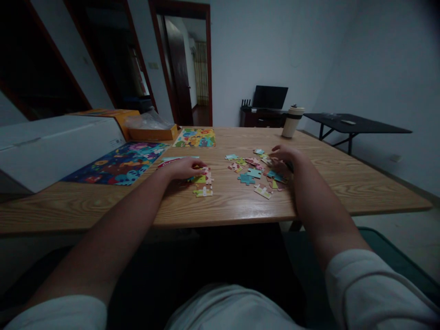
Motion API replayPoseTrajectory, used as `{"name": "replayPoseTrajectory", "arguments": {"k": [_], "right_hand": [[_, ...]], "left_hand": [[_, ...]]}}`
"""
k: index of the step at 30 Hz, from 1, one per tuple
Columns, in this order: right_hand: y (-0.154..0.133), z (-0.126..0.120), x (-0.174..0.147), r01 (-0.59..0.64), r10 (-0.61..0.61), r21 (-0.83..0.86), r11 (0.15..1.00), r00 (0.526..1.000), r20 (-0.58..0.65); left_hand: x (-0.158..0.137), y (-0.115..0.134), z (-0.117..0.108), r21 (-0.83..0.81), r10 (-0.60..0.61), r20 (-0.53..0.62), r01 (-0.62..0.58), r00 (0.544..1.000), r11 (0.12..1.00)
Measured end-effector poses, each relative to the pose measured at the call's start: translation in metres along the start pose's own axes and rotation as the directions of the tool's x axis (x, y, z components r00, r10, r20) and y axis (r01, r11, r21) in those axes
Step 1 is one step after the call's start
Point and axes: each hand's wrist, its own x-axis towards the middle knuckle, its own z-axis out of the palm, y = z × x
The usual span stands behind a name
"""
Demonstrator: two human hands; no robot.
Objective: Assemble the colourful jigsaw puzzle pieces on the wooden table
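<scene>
My left hand (185, 168) lies palm down over a small group of joined jigsaw pieces (204, 190), its fingers loosely bent and resting at their upper edge. The hand hides part of this group. To the right, my right hand (287, 154) is above the far right side of a scattered heap of loose jigsaw pieces (254, 173). Its fingers are apart and point left, close to a pale piece (266, 160); whether they touch it is unclear. Teal, pink, yellow-green and brown show on the loose pieces. Behind my left hand lies a flat card with red lettering (168, 160).
A completed-looking dark blue puzzle (120, 162) and a yellow one (195, 137) lie at the left and back. Beside them stand a white box (65, 144) and an orange box (154, 133) holding clear plastic. A lidded cup (291, 123) stands at the table's (343, 183) back right.
</scene>
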Motion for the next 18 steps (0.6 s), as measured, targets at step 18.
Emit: {"name": "replayPoseTrajectory", "arguments": {"k": [18], "right_hand": [[-0.007,0.003,-0.013,0.012,-0.006,-0.148,0.989,0.999,0.044]], "left_hand": [[-0.001,-0.002,0.0,0.001,-0.032,-0.017,0.032,0.999,0.999]]}}
